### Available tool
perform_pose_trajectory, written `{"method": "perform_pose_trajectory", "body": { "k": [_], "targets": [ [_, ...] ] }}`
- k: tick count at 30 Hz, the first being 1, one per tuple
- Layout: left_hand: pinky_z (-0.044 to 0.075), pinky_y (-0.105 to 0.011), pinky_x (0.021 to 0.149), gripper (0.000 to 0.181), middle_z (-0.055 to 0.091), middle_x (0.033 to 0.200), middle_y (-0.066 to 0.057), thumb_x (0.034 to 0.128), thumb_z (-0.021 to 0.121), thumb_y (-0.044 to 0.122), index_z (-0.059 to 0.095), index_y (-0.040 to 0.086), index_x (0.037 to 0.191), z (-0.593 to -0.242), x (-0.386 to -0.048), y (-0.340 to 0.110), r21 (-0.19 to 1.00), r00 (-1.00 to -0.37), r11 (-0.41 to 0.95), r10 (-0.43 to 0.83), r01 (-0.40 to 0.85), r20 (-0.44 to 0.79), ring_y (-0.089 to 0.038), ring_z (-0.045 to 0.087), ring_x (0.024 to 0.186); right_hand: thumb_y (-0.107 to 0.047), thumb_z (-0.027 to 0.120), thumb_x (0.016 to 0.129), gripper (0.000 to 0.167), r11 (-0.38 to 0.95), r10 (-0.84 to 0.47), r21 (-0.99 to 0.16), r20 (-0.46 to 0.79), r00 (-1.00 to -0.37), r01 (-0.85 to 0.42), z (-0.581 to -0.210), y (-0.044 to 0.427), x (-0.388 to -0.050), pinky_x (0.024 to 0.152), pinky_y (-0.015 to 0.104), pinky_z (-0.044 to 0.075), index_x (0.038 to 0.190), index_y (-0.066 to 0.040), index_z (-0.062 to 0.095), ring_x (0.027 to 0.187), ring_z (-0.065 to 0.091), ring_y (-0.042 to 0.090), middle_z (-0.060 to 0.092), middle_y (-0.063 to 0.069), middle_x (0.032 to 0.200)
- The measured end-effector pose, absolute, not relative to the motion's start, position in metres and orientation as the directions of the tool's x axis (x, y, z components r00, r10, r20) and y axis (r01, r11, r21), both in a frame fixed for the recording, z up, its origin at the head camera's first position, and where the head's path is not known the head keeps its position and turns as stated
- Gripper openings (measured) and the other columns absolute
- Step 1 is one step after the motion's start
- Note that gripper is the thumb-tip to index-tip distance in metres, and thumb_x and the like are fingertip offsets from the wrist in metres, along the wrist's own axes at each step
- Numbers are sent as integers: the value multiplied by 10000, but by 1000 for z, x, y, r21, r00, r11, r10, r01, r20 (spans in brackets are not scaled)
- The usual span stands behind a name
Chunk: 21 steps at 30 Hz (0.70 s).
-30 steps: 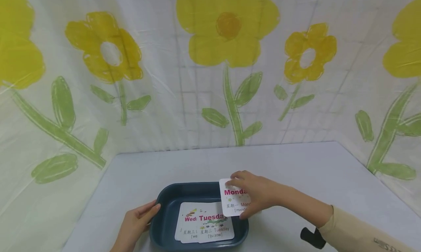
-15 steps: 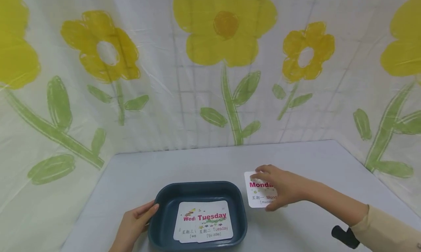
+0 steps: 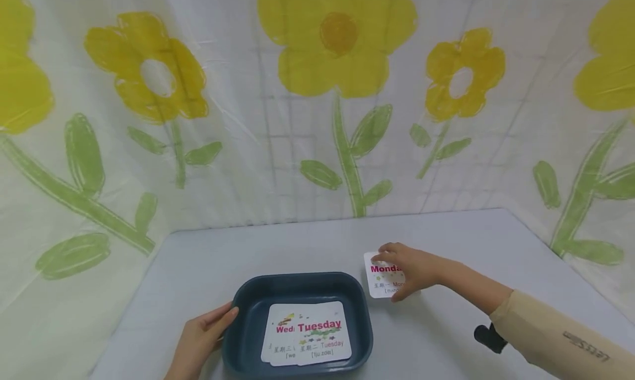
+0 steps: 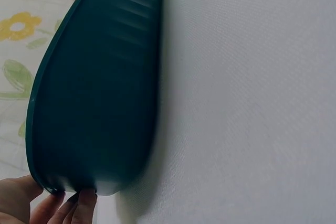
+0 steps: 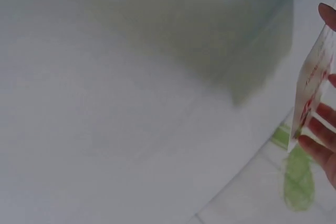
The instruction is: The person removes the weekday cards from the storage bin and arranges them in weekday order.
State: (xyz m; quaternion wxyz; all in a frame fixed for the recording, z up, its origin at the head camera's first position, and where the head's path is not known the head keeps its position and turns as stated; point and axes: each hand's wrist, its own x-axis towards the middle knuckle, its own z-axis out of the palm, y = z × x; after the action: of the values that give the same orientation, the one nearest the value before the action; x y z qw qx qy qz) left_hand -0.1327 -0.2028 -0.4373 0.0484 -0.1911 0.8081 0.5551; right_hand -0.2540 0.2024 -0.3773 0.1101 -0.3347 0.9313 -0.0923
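Note:
A white card printed "Monday" (image 3: 381, 283) is held by my right hand (image 3: 416, 269), thumb at its near edge and fingers at the far one. It is just right of a dark blue tray (image 3: 364, 319). In the right wrist view the card (image 5: 310, 90) stands tilted, seen nearly edge-on between thumb (image 5: 328, 17) and fingers. My left hand (image 3: 200, 336) grips the tray's left rim with its thumb on top. Inside the tray lie overlapping cards, a "Tuesday" card (image 3: 324, 341) over a "Wed…" card (image 3: 280, 341), whose right part is covered.
The tray stands on a white table (image 3: 278, 247). A curtain with yellow flowers (image 3: 223, 148) hangs behind and beside it. A black strap-like piece (image 3: 490, 338) shows beneath the right sleeve (image 3: 560, 336).
My right hand has carried the Monday card rightward from above the tray's right end, then slightly farther back. The left hand keeps its grip on the tray.

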Motion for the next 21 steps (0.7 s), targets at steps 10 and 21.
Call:
{"method": "perform_pose_trajectory", "body": {
  "k": [10,21],
  "targets": [
    [520,-439,799,813,497,1295,-231,774,630,578,500,-41,1284,-436,-133,-203,886,-925,297,-250,-355,-286,-386,493,1183,-352,841,622,789,776,-628,-231,-198,-752,-587,-399,191,-304,996,530,365,1299,-133,499,1246,396,370,416,171,1376],
    [527,-427,788,791,515,1279,-225,778,638,560,509,-41,1276,-436,-131,-203,887,-923,294,-261,-355,-283,-376,515,1163,-299,855,614,758,818,-573,-235,-259,-778,-524,-411,177,-338,1027,527,325,1276,-133,526,1258,387,363,404,175,1392]
  ]
}}
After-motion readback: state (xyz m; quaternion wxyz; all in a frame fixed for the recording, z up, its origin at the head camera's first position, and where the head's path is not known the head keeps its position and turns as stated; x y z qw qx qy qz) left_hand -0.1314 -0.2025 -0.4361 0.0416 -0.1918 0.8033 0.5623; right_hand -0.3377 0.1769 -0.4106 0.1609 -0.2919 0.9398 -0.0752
